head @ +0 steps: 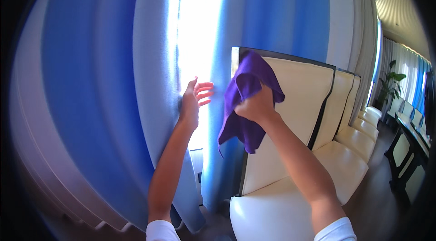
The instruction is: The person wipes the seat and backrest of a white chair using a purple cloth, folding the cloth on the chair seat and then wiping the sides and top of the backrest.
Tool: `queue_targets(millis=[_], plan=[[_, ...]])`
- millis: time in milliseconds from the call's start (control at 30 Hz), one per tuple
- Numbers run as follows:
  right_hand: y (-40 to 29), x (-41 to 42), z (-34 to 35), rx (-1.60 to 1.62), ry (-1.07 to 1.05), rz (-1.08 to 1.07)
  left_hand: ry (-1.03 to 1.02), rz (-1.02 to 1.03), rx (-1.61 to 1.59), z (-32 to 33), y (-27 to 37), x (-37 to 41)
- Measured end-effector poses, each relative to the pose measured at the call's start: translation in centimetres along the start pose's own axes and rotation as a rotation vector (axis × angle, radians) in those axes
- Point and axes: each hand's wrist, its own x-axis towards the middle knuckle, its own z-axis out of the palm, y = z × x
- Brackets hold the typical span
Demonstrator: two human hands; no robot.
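Note:
My right hand (257,105) grips a purple cloth (250,81), which hangs in folds over the upper corner of a chair's cream padded backrest (296,87) with a dark frame. Part of that corner is hidden behind the cloth. To the left, my left hand (197,99) is raised with its fingers apart and holds nothing. It is in front of the bright gap between blue and pale curtains (150,70); whether it touches the fabric, I cannot tell.
Several cream chairs (354,139) stand in a row running away to the right. A dark-legged table (402,152) is at the far right, on a dark floor. Behind it are a leafy green plant (391,81), more chairs and blue and white curtains.

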Motion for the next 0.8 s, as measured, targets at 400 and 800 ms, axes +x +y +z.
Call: queue_targets(millis=[400, 800], plan=[[3.1, -11.4, 2.3, -0.096, 0.119, -0.011, -0.291, 0.127, -0.045, 2.7, 0.2, -0.2], [1.5, -18.2, 3.0, 0.099, 0.072, 0.182, -0.353, 0.192, -0.050, 8.9, 7.9, 7.3]])
